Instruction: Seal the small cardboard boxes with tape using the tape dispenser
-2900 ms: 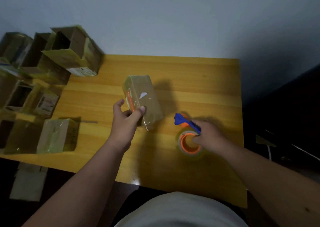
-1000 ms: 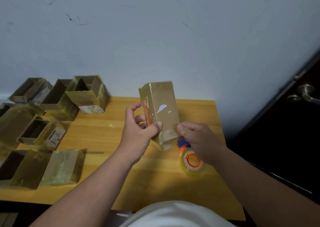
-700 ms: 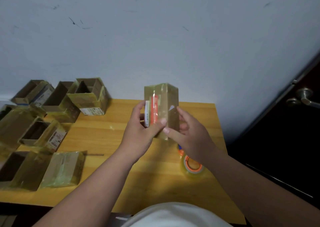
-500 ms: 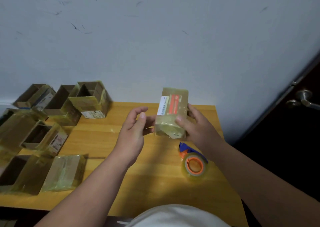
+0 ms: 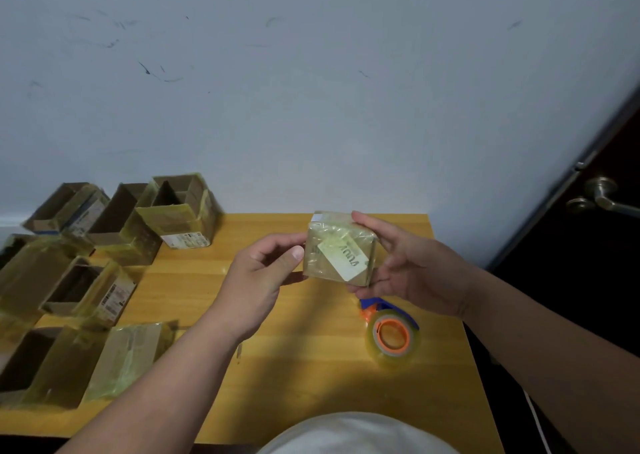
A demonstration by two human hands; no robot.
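While your right hand cradled the small box from its right side, fingers curled over the top far edge and palm under the lower corner, your left hand met it from the opposite side, thumb tip pressed to the left face. Both sets of fingers were closed on the box, which you held in the air above the bench, toward its far edge. The box was already wrapped in glossy tape, and one end face with a pale label looked up at you, so its long axis ran away from you toward the wall.

Outward from there, the tape dispenser lay on the bench just below and slightly right of the box, under your right wrist; the right hand was plainly the nearer one to it. I judged that hand would have to let go before reaching down, leaving the left to carry the box alone. Well off to the left stood the open boxes awaiting sealing.
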